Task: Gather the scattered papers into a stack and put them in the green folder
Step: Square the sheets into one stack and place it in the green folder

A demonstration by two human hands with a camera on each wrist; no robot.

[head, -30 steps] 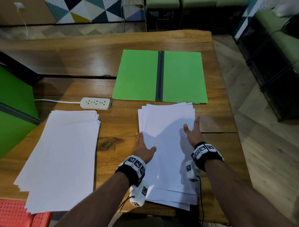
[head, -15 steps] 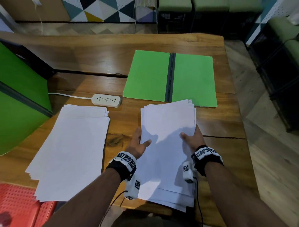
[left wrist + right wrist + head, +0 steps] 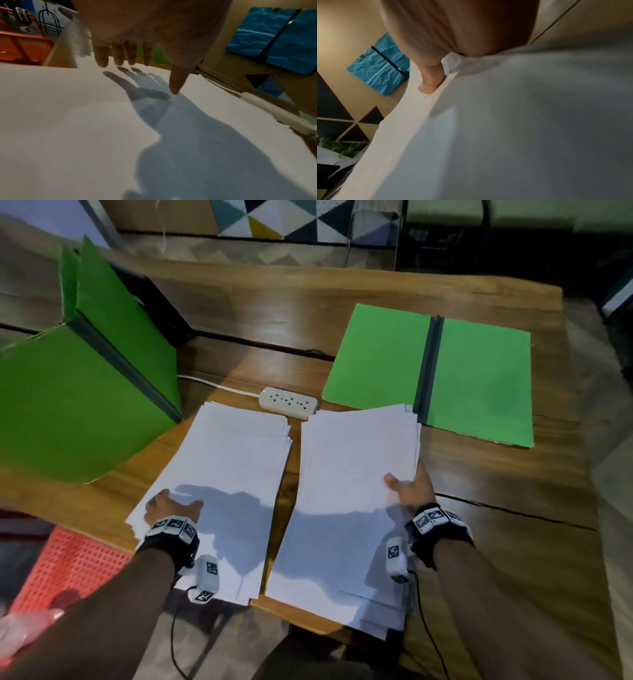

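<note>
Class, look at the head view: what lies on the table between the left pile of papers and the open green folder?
A white power strip, seen in the head view, lies between the left pile and the green folder.

Table: a brown wooden top (image 3: 342, 313) with dark cracks running across it.
Power strip: a white strip (image 3: 288, 403) at mid-table, its white cable (image 3: 212, 384) leading off to the left.
Green box: a large green box with dark edging (image 3: 68, 392) standing at the left.
Red basket: a red perforated thing (image 3: 68, 566) at the near left, below the table edge.
Wall: a panel of coloured triangles (image 3: 274, 217) at the far side.
</note>
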